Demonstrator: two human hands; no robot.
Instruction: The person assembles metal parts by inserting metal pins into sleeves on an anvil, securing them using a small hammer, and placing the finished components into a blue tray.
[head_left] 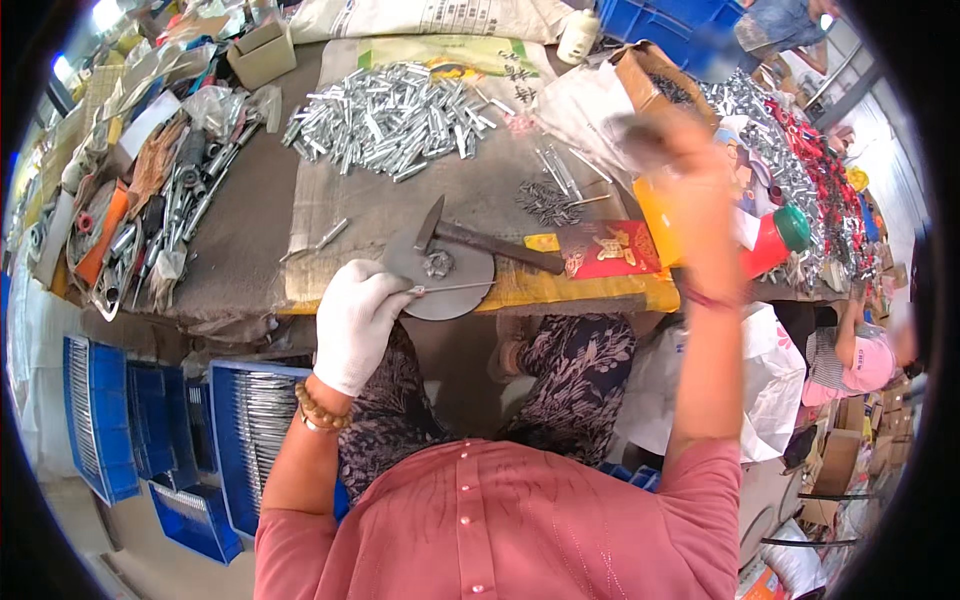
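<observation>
My left hand point(357, 325), in a white glove, is closed at the near edge of the bench. It pinches a thin metal rod point(465, 287) that points right over a grey round plate point(470, 270). A small clump of metal pieces point(437, 264) rests on this plate. Just behind the clump lies a hammer point(490, 243), its head partly over the plate and its dark handle running right. My bare right hand point(685, 160) is raised at the right near an open cardboard box point(640, 85). Motion smears its fingers, and a dark blur shows at their tips.
Silver metal tubes point(390, 115) are heaped at the back; a single tube point(332, 233) lies apart. Small dark pins point(548, 203) sit beside a red envelope point(610, 250). Tools crowd the left, and a red container with a green lid point(792, 229) stands right. Blue bins point(215, 430) stand below left.
</observation>
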